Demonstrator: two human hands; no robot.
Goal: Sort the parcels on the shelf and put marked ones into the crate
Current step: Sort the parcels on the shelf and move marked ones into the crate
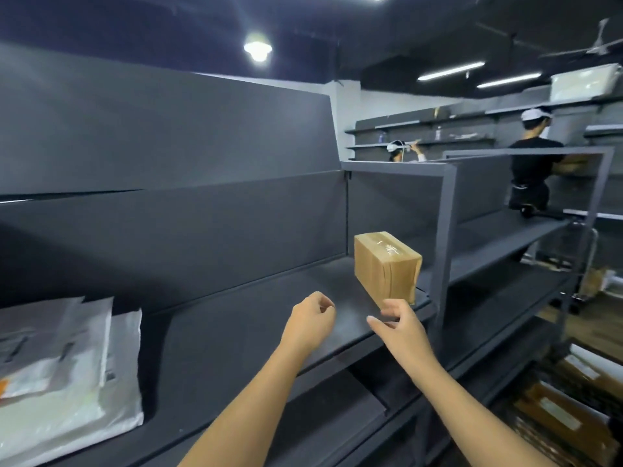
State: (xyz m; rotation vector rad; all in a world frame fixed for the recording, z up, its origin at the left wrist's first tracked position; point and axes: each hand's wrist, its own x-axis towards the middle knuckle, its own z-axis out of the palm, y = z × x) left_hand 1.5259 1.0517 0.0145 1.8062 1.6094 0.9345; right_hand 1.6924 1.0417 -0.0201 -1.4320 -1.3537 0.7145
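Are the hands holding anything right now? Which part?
Nothing is held. The left hand and right hand are both empty, just in front of the brown box on the shelf.

One brown taped box (387,264) and two white mailer bags (67,365) are counted on the shelf (236,332). Two hands are seen: the left hand (312,320) and the right hand (399,326). Two other people (536,170) are counted behind.
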